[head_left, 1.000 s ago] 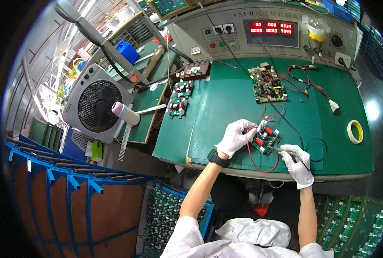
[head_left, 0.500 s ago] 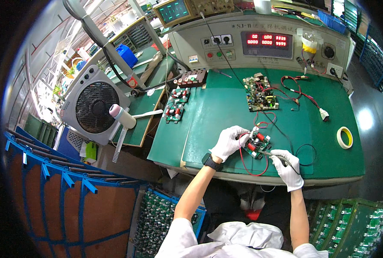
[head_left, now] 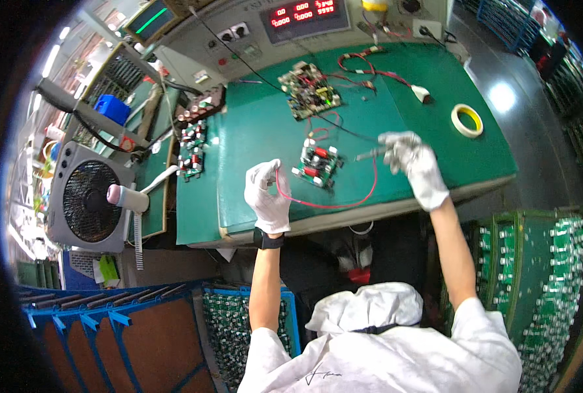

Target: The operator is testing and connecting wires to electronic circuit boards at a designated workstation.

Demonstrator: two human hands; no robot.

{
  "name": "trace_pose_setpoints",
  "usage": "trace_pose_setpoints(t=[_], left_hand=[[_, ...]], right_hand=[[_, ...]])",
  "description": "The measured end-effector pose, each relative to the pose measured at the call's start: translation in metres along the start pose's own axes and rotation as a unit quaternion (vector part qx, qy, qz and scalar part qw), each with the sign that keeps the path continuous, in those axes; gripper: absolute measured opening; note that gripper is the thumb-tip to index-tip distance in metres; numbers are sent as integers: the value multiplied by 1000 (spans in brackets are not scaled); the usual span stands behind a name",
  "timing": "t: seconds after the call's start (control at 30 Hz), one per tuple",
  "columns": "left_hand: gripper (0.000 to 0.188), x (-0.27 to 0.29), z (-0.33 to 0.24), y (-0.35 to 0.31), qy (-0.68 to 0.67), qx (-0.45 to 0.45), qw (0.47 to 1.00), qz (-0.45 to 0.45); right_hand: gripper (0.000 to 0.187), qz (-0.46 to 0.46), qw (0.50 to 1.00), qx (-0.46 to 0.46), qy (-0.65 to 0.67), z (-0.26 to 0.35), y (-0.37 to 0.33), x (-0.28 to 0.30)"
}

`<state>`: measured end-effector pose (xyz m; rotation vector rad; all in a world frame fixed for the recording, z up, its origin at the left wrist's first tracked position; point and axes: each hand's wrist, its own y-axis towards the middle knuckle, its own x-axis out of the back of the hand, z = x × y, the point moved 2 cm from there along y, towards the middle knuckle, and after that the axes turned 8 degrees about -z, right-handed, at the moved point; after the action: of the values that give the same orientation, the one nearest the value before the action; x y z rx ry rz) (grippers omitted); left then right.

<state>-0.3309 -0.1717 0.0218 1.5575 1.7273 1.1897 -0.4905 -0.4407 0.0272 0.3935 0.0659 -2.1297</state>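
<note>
My left hand [head_left: 268,193], in a white glove, is closed at the left of a small green circuit board [head_left: 318,164] and pinches the end of a red wire [head_left: 331,207]. The wire loops below the board and rises toward the probe. White-gloved too, my right hand [head_left: 414,169] is right of the board, fingers closed round a slim grey test probe [head_left: 370,154]. Its tip points left at the board without touching it. Red cylindrical parts sit on the board, which lies flat on the green mat. Neither hand touches the board.
Behind lies a larger circuit board [head_left: 309,90] with red leads and a white connector [head_left: 420,94]. A tape roll [head_left: 467,120] lies at right, more small boards [head_left: 192,150] at left. A fan [head_left: 90,200] stands beyond the bench. Board-filled crates [head_left: 519,281] flank me below.
My hands have moved apart, both off the small board, which now lies on the mat. The left went left with the red wire, the right drew away with the probe. The view has shifted.
</note>
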Motion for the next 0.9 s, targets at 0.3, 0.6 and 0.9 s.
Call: trace_pose_setpoints(t=[0.3,0.6,0.9], left_hand=[[26,-81,-100,-43,4,-188,969,162],[35,-107,-114,-64,31,-91,948,304],[21,-17,-30,-25,-10,146,988,55]], right_hand=[[27,138,972,-165,-98,40,109,60],[38,167,691,40,-702,4,153,63],[33,201,634,291,-687,36,84,-48]])
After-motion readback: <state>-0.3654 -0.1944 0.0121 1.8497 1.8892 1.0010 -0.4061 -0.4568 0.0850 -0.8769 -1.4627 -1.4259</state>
